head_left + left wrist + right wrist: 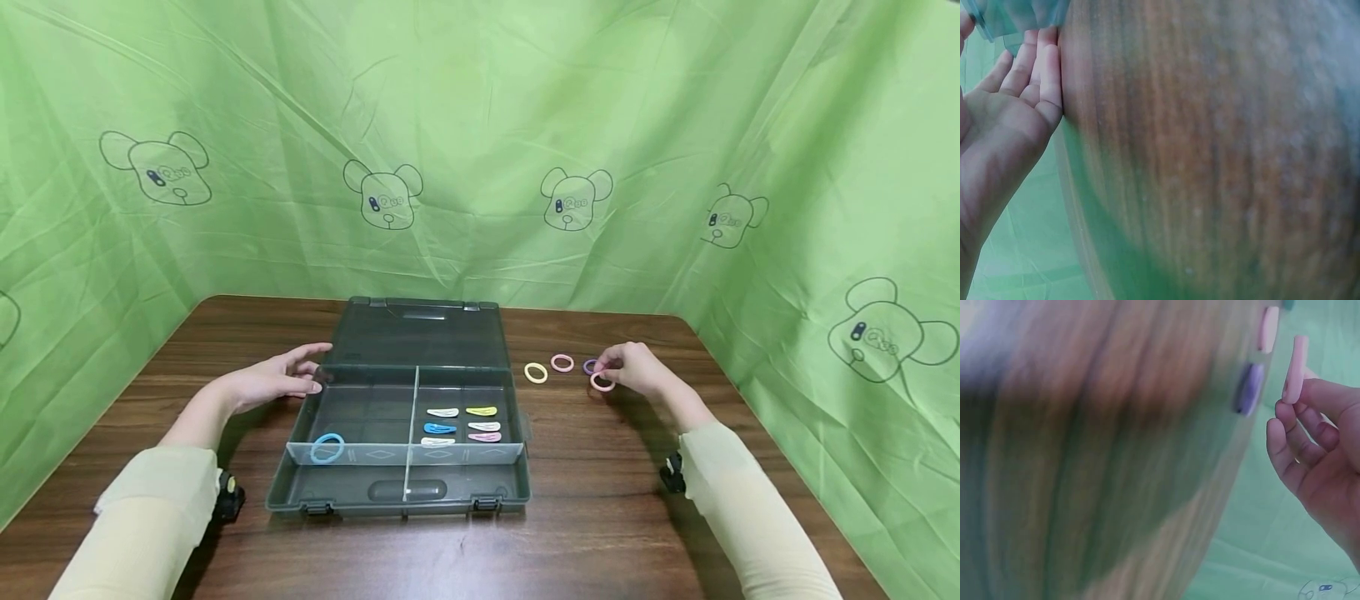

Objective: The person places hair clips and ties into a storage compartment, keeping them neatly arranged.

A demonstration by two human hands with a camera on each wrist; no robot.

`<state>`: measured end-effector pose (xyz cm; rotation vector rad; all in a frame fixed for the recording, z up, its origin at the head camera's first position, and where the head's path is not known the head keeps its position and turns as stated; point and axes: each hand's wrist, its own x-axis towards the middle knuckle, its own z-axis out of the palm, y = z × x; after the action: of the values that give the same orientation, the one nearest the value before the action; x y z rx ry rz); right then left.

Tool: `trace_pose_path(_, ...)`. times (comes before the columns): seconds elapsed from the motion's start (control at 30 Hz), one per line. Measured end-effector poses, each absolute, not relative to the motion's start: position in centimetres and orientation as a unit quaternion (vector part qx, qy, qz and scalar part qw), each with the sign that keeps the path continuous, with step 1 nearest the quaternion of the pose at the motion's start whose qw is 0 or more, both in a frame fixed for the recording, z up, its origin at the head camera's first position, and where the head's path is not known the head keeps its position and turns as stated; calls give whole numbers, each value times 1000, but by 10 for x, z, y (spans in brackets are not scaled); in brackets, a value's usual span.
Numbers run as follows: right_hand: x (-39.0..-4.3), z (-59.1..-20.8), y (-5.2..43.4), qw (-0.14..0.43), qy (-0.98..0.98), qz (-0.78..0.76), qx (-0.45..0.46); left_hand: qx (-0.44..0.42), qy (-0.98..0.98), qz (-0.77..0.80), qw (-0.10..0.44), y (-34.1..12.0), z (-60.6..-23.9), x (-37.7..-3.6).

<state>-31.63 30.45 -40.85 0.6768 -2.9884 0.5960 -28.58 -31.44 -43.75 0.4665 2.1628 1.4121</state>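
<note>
My right hand pinches a pink hair tie between thumb and fingers, above the table at the right. Just behind it lies a purple hair tie; a second pink hair tie and a yellow one lie further left. My left hand is at the left side of a grey see-through box, fingertips at its edge, fingers loosely extended. Inside the box, a blue hair tie leans over the front divider at the left. Several snap hair clips lie in the right compartment.
The box lid lies folded back on the wooden table. White dividers split the box into compartments. A green curtain with bear drawings hangs behind and at both sides. Each wrist wears a small black device.
</note>
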Motion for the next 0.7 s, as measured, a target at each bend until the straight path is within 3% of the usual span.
trace_pose_path(0.7, -292, -366, 257, 36, -940, 248, 232, 170, 793, 526, 254, -314, -437, -285)
